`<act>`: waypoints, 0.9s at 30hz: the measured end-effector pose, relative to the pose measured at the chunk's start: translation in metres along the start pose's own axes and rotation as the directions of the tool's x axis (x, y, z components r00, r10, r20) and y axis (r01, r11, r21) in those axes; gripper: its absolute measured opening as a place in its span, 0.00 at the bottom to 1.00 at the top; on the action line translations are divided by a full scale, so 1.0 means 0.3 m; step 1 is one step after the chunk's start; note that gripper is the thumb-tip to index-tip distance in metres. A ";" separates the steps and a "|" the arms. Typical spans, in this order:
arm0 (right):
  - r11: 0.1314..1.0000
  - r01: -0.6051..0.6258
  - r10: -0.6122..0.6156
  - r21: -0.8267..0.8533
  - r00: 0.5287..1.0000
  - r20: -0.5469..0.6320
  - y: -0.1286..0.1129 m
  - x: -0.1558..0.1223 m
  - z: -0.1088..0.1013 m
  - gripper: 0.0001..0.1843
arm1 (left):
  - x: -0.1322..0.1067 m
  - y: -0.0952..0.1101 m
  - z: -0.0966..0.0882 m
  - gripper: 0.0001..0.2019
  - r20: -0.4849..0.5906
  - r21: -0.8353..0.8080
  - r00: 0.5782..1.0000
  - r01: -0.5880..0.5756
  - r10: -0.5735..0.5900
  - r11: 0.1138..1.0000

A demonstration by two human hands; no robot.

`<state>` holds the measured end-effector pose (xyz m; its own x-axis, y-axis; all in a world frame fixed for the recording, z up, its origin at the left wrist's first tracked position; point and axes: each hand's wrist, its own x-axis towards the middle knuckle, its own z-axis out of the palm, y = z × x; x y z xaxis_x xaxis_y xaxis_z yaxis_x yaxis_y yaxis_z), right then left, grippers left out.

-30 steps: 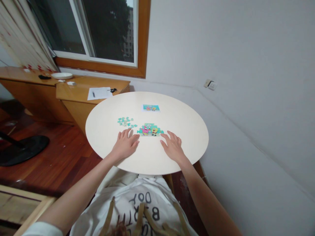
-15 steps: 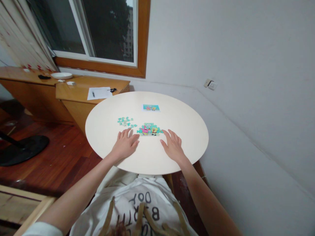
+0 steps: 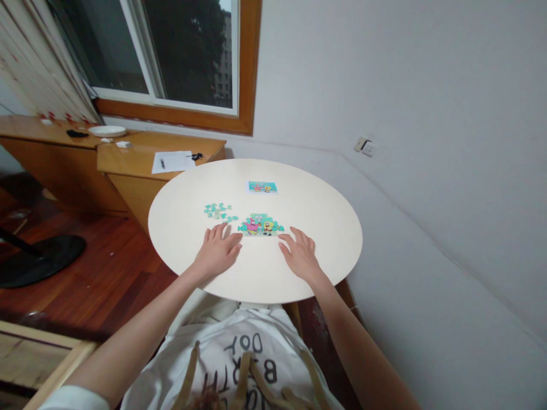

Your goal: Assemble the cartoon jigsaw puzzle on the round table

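Note:
A partly assembled jigsaw puzzle (image 3: 259, 225) with cartoon figures lies flat on the round cream table (image 3: 260, 273). My left hand (image 3: 217, 249) rests at its lower left corner, fingers apart, the index finger by the puzzle's edge. At the lower right corner is my right hand (image 3: 299, 250), fingers spread, with the index fingertip at the border. Neither hand holds anything I can see. Loose teal jigsaw pieces (image 3: 217, 210) are scattered left of the puzzle, beyond my left hand. Farther back lies a small picture card (image 3: 262, 187) with the same cartoon figures.
A wooden cabinet (image 3: 162, 142) stands behind the table at the left, bearing a paper sheet (image 3: 173, 162) and a white plate (image 3: 107, 131). The white wall (image 3: 405, 171) runs along the right. A black round stand base (image 3: 43, 259) sits on the floor at left.
My right index finger has drawn down slightly from the puzzle's right edge to its lower right corner, uncovering the right edge. My left hand and the loose pieces stay put.

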<state>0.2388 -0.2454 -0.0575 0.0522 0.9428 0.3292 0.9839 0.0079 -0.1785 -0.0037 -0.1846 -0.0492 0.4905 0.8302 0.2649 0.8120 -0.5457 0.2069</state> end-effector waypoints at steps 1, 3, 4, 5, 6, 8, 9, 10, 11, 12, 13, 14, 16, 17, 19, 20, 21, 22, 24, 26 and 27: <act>1.000 0.012 -0.012 -0.001 1.000 0.011 0.000 0.000 0.000 0.19 | 0.000 0.000 0.001 0.18 -0.003 0.001 1.000 -0.003 0.003 1.000; 1.000 0.008 -0.008 -0.004 1.000 0.002 -0.001 0.000 -0.001 0.19 | 0.000 -0.002 0.002 0.18 -0.010 0.005 1.000 -0.008 0.008 1.000; 1.000 -0.004 0.004 -0.006 1.000 -0.015 -0.001 0.000 -0.002 0.20 | 0.000 -0.002 0.003 0.18 -0.011 0.006 1.000 -0.009 0.009 1.000; 1.000 -0.016 0.016 -0.006 0.999 -0.034 -0.002 0.000 -0.002 0.22 | 0.000 -0.003 0.003 0.18 -0.013 0.007 1.000 -0.009 0.009 1.000; 1.000 -0.025 0.024 -0.005 0.998 -0.050 -0.002 -0.001 -0.002 0.23 | 0.001 -0.003 0.004 0.18 -0.013 0.008 1.000 -0.008 0.008 1.000; 1.000 -0.018 0.018 0.001 0.998 -0.052 -0.003 -0.002 -0.002 0.23 | 0.001 -0.003 0.004 0.18 -0.012 0.007 1.000 -0.004 0.004 1.000; 1.000 -0.005 0.005 0.002 0.999 -0.040 -0.003 -0.003 -0.003 0.21 | 0.001 -0.003 0.004 0.18 -0.011 0.009 1.000 -0.005 0.005 1.000; 1.000 0.007 -0.007 0.003 1.000 -0.027 -0.003 -0.003 -0.003 0.19 | 0.001 -0.003 0.003 0.18 -0.008 0.014 1.000 -0.006 0.006 1.000; 1.000 0.014 -0.014 0.003 1.000 -0.016 -0.003 -0.003 -0.003 0.19 | 0.001 -0.002 0.003 0.19 -0.006 0.019 1.000 -0.007 0.007 1.000; 1.000 0.013 -0.013 0.003 1.000 -0.013 -0.004 -0.003 -0.003 0.18 | 0.001 -0.002 0.002 0.19 -0.004 0.025 1.000 -0.008 0.008 1.000; 1.000 0.005 -0.005 0.003 1.000 -0.018 -0.004 -0.003 -0.004 0.19 | 0.000 -0.001 0.001 0.19 -0.004 0.029 1.000 -0.007 0.008 1.000; 1.000 -0.008 0.008 0.004 0.999 -0.031 -0.005 -0.003 -0.004 0.21 | 0.000 0.000 0.001 0.19 -0.004 0.031 1.000 -0.007 0.007 0.999; 0.999 -0.032 0.032 0.007 0.998 -0.051 -0.005 -0.003 -0.005 0.24 | -0.001 0.001 -0.001 0.19 -0.004 0.028 1.000 -0.006 0.006 1.000; 0.999 -0.032 0.032 0.008 0.998 -0.048 -0.005 -0.003 -0.005 0.23 | -0.001 0.001 -0.002 0.19 -0.004 0.025 1.000 -0.006 0.006 1.000; 1.000 -0.012 0.012 0.012 1.000 -0.017 -0.005 -0.003 -0.006 0.20 | -0.001 0.002 -0.003 0.19 -0.004 0.024 1.000 -0.008 0.008 1.000; 1.000 0.001 -0.001 0.014 1.000 0.002 -0.004 -0.002 -0.006 0.19 | -0.001 0.001 -0.003 0.19 -0.005 0.025 1.000 -0.010 0.010 1.000; 1.000 0.009 -0.009 0.015 1.000 0.015 -0.004 -0.002 -0.005 0.18 | -0.001 0.001 -0.003 0.19 -0.005 0.027 1.000 -0.011 0.012 1.000; 1.000 0.009 -0.009 0.014 1.000 0.016 -0.003 -0.002 -0.005 0.18 | -0.001 0.001 -0.002 0.19 -0.006 0.028 1.000 -0.013 0.013 1.000; 1.000 -0.013 0.013 0.007 1.000 -0.014 -0.003 -0.001 -0.004 0.20 | -0.001 0.000 -0.002 0.19 -0.007 0.026 1.000 -0.013 0.013 1.000; 1.000 -0.026 0.026 0.003 0.999 -0.039 -0.002 -0.001 -0.003 0.22 | -0.001 -0.001 -0.001 0.18 -0.008 0.020 1.000 -0.009 0.010 1.000; 1.000 -0.020 0.020 0.003 0.999 -0.035 -0.002 -0.001 -0.003 0.21 | -0.002 -0.001 -0.001 0.19 -0.007 0.020 1.000 -0.009 0.009 1.000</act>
<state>0.2382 -0.2459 -0.0566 0.0780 0.9307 0.3574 0.9821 -0.0100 -0.1881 -0.0042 -0.1848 -0.0492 0.4954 0.8245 0.2734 0.8137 -0.5507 0.1861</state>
